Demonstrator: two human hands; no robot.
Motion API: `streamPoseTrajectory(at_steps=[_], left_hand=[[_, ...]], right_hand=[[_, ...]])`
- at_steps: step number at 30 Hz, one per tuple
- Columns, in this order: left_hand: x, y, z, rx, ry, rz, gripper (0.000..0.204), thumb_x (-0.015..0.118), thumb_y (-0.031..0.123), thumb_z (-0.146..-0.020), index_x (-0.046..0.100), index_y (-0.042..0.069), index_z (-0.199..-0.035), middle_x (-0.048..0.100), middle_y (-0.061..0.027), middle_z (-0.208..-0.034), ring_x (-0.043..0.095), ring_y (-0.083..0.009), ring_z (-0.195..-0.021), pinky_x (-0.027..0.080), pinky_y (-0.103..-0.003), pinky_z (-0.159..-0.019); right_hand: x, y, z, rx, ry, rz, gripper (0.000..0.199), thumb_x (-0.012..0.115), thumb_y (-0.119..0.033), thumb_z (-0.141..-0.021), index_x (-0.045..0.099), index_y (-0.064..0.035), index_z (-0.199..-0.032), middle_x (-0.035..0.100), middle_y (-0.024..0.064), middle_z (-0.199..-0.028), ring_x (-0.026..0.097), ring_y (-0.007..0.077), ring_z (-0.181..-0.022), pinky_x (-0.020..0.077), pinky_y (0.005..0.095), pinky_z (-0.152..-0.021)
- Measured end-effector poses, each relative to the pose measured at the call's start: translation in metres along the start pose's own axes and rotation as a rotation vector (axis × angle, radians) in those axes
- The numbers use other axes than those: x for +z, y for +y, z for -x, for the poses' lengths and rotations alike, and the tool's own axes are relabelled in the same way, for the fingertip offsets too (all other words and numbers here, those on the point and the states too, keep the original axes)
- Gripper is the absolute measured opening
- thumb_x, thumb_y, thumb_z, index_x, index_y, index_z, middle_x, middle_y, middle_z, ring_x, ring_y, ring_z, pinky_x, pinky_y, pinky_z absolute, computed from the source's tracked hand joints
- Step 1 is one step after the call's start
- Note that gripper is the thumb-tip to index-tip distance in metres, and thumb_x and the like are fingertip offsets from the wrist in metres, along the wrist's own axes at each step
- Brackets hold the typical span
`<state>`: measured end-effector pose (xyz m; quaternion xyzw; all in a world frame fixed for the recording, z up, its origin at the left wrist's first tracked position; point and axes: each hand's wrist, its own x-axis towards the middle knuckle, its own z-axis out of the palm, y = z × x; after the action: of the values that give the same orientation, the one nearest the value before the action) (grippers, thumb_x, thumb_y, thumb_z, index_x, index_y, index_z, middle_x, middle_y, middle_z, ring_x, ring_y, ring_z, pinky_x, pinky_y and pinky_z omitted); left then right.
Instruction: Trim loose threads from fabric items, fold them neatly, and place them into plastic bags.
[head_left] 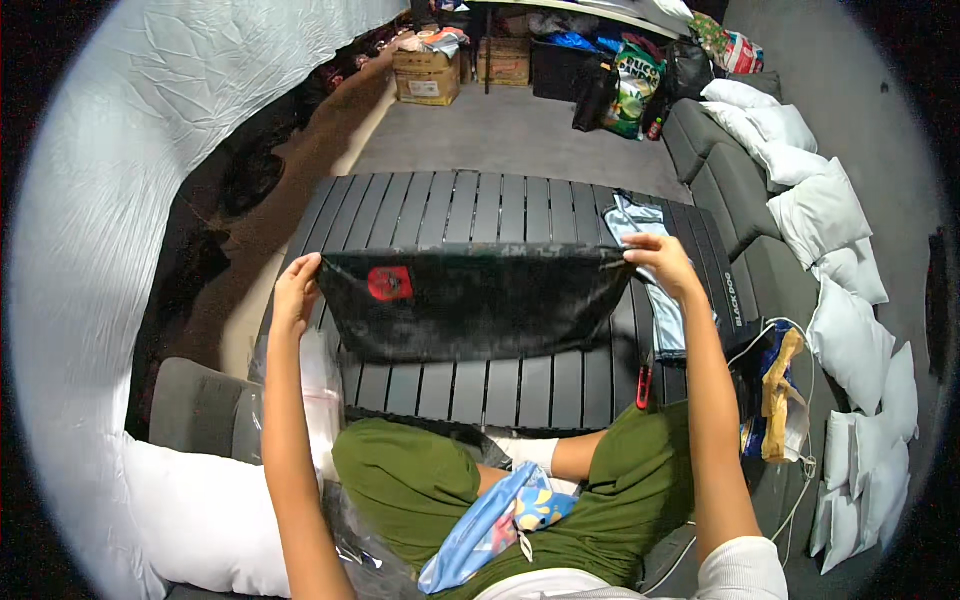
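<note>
I see my left hand [297,290] pinching the upper left corner of a dark cushion cover [470,300] with a red patch [389,283], while my right hand [660,262] grips its upper right corner, so the cover hangs stretched flat between them above the dark slatted surface [480,205]. A pale blue cloth [645,225] lies on the surface just behind and beside my right hand. A small red tool [644,385] rests near the surface's near edge. A blue patterned fabric [495,525] lies across my lap. White pillows [820,215] line the grey sofa [725,185] on my right, and cardboard boxes [428,75] stand far off.
</note>
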<state>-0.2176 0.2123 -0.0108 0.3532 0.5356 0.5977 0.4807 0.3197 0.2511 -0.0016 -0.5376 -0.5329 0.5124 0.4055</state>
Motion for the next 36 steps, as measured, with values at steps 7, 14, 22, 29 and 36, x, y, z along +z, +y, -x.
streamPoseTrajectory(at_steps=[7,14,22,29,36], left_hand=[[-0.025,0.024,0.016,0.208,-0.16,0.116,0.009,0.06,0.009,-0.081,0.058,0.003,-0.088,0.058,-0.0022,-0.082,0.057,-0.0106,-0.074,0.048,-0.025,-0.071],[-0.032,0.044,0.059,0.279,-0.169,-0.051,0.009,0.06,0.014,-0.082,0.057,0.006,-0.086,0.054,0.0036,-0.069,0.044,-0.0022,-0.055,0.033,-0.015,-0.051],[-0.006,-0.001,0.014,-0.05,-0.007,-0.196,0.018,0.062,0.016,-0.08,0.059,0.003,-0.092,0.041,0.0084,-0.058,0.031,0.0006,-0.043,0.023,-0.015,-0.038],[-0.036,-0.127,-0.066,0.077,0.13,-0.6,0.018,0.067,0.02,-0.074,0.066,0.003,-0.081,0.061,-0.0026,-0.066,0.054,-0.0122,-0.055,0.042,-0.026,-0.05],[0.006,-0.116,-0.067,0.254,0.259,-1.227,0.037,0.062,0.028,-0.075,0.055,0.005,-0.103,0.057,-0.0152,-0.107,0.054,-0.0322,-0.097,0.043,-0.038,-0.08]], right_hand=[[-0.022,-0.046,0.026,-0.302,0.053,0.139,0.009,0.061,0.0,-0.071,0.059,-0.0009,-0.08,0.058,0.0008,-0.078,0.054,0.0077,-0.071,0.0419,0.0201,-0.067],[-0.047,-0.053,0.057,-0.367,-0.032,-0.034,0.015,0.062,0.0,-0.071,0.055,-0.0039,-0.084,0.054,0.0014,-0.084,0.051,0.009,-0.079,0.0383,0.0201,-0.072],[-0.027,0.017,-0.011,-0.045,-0.084,-0.067,0.018,0.06,0.0,-0.075,0.051,-0.0095,-0.087,0.051,-0.0026,-0.082,0.049,0.0054,-0.07,0.0407,0.0177,-0.059],[0.036,0.146,-0.084,-0.19,0.257,0.338,0.01,0.053,0.002,-0.071,0.06,-0.0044,-0.073,0.057,-0.001,-0.065,0.049,0.0073,-0.057,0.0399,0.0203,-0.053],[0.066,0.14,-0.087,-0.521,0.495,0.72,0.019,0.051,0.001,-0.07,0.055,-0.0017,-0.089,0.055,0.0138,-0.09,0.055,0.0265,-0.083,0.0449,0.0312,-0.071]])
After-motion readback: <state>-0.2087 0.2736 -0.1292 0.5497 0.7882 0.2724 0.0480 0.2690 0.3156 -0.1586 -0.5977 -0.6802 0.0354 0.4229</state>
